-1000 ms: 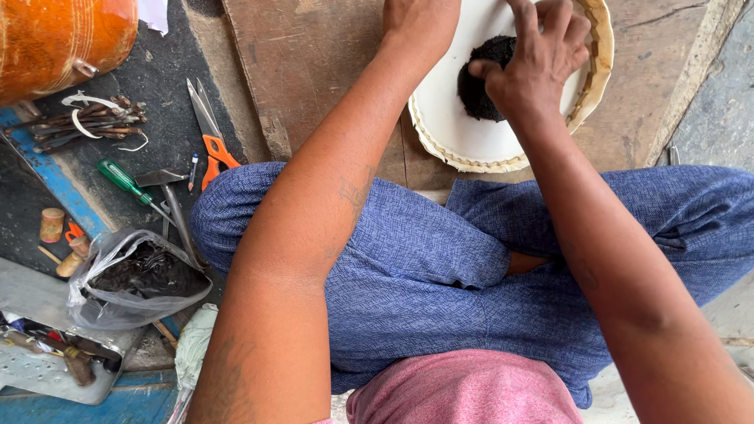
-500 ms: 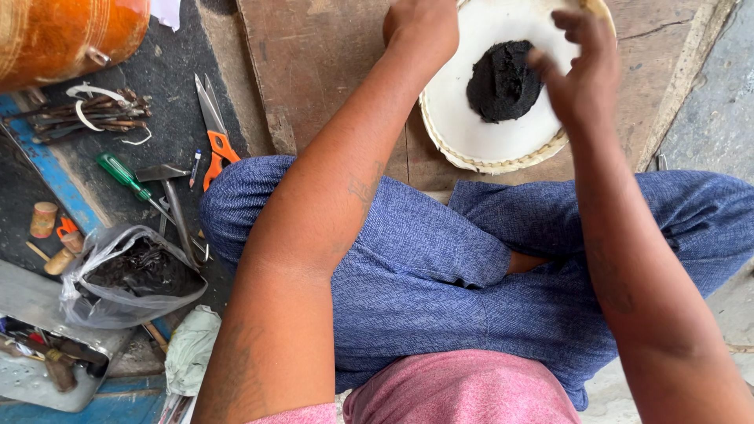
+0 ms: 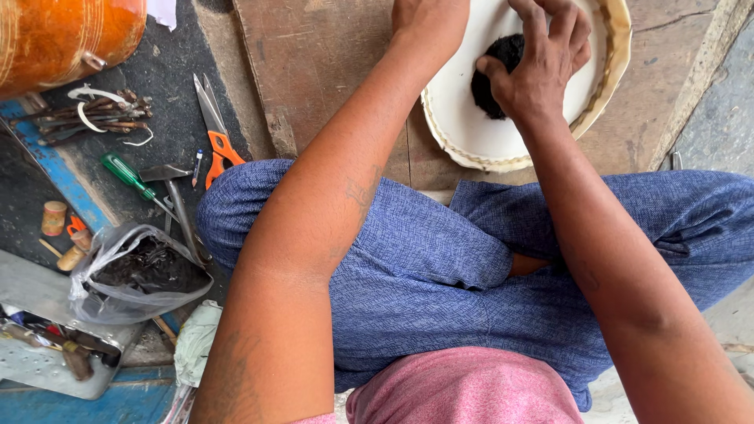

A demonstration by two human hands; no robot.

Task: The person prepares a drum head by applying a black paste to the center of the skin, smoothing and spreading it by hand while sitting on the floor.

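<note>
Head view looks straight down over crossed legs in blue trousers (image 3: pixel 424 267), and much is cut off: the left hand (image 3: pixel 428 20) runs past the top edge at 12 o'clock, so only its wrist and the heel of the palm show, and whether its grip is open or closed cannot be told. The top of the round white drumhead (image 3: pixel 479 126) is cropped too, and the right hand covers most of the black paste patch (image 3: pixel 491 78) in its middle.

Both forearms reach forward from the bottom edge towards 12 and 1 o'clock. The left hand rests at the drumhead's rim. The right hand (image 3: pixel 542 67) lies palm down, fingers curled loosely, fingertips and thumb pressing on the black patch without clasping anything.

At 9 o'clock, on the floor, lie a clear bag of dark material (image 3: pixel 137 275), a green-handled screwdriver (image 3: pixel 126 174) and orange-handled scissors (image 3: pixel 216 137). An orange drum body (image 3: pixel 63 35) sits at 11 o'clock.
</note>
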